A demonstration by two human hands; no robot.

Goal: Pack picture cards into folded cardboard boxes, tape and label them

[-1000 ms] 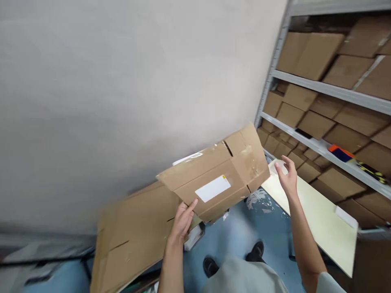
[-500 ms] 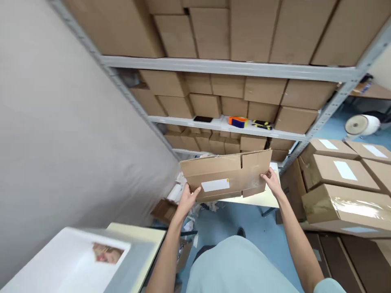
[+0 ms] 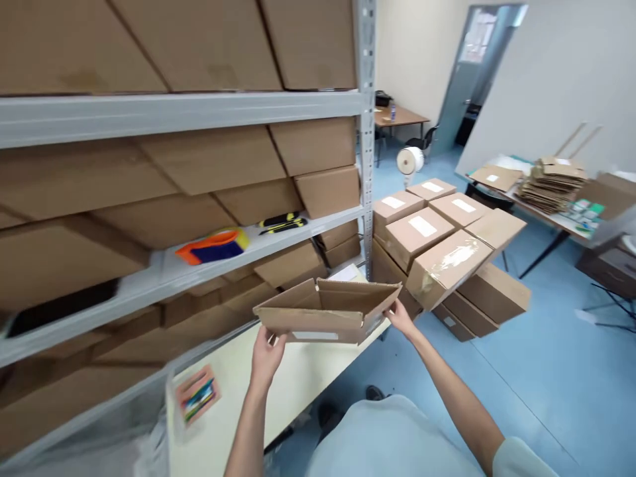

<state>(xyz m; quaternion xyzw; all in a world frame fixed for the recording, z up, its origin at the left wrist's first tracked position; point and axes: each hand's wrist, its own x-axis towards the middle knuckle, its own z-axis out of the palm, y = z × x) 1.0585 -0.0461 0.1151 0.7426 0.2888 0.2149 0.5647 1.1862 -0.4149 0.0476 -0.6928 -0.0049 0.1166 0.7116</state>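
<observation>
two hands pinch a carton

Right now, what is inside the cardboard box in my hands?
Inside the cardboard box, bare inner walls show. Its bottom is hidden behind the near side, so anything there cannot be seen.

Head view only: you look forward and down over your left hand and right hand, shelving near at left, door far at upper right.
</observation>
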